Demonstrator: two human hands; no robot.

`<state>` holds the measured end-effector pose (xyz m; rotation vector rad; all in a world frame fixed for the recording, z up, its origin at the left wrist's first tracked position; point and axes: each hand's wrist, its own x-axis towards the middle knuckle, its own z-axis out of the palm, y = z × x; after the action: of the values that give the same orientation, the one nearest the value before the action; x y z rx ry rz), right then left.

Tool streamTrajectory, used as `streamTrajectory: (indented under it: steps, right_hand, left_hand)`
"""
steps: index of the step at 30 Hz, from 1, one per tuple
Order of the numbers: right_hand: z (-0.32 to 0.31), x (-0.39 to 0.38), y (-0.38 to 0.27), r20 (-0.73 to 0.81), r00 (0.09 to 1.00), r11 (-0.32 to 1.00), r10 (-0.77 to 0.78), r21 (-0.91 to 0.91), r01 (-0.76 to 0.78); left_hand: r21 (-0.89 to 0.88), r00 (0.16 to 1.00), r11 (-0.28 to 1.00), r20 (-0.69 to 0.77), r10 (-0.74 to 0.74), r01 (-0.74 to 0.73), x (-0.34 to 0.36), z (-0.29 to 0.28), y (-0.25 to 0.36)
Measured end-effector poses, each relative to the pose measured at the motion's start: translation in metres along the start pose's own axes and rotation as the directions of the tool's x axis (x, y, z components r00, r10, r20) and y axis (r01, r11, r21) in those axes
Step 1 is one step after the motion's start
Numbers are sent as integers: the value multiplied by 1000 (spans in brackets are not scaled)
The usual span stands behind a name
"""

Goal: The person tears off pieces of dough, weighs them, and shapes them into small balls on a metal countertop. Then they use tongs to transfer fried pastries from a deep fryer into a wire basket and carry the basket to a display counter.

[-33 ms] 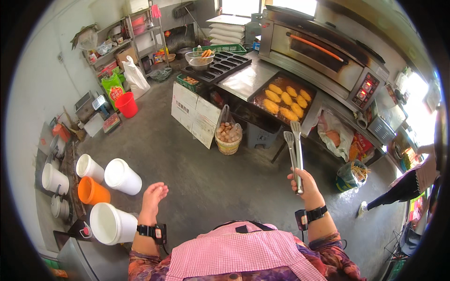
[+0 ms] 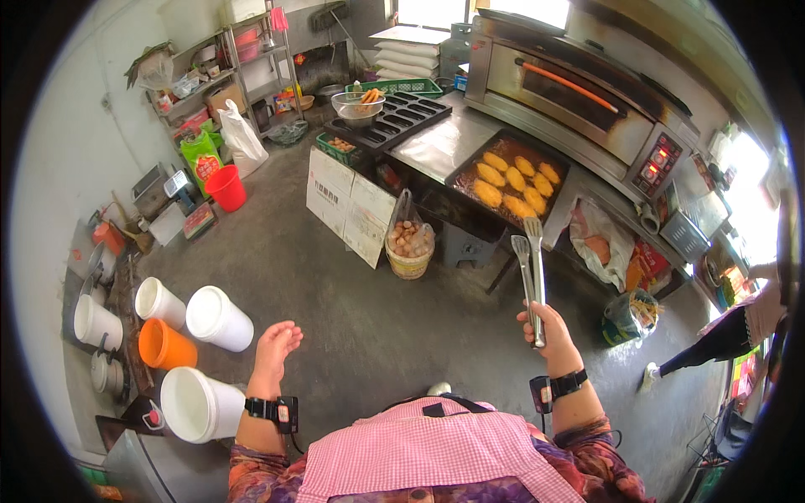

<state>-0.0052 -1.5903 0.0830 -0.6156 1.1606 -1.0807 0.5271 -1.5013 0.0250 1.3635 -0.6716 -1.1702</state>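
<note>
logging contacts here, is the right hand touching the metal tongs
Touching: the head view shows the right hand closed around the metal tongs near their handle end, with no gap between.

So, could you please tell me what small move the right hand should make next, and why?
Probably bring the tongs over the tray: the right hand holds them with tips parted, and in this view they point toward the golden pieces lying there.
</note>
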Motion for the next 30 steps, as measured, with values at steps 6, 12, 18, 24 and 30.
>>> streamTrajectory:
  steps: [6, 12, 18, 24, 30]
  right_hand:
    - [32, 131, -28, -34, 999, 999, -27, 25, 28]
    - [76, 255, -77, -46, 997, 998, -55, 26, 56]
    - [103, 317, -118, -24, 994, 994, -106, 33, 107]
    - [123, 370, -115, -260, 959, 990, -117, 51, 134]
    - [168, 413, -113, -435, 899, 978, -37, 170, 123]
  left_hand:
    - [-159, 998, 987, 62, -1, 11, 168, 53, 32]
    - [-248, 986, 963, 153, -72, 109, 330, 104, 72]
    - [-364, 959, 910, 264, -104, 198, 503, 138, 90]
    - [-380, 962, 900, 243, -126, 214, 714, 163, 96]
    - [-371, 957, 885, 177, -229, 280, 888, 188, 102]
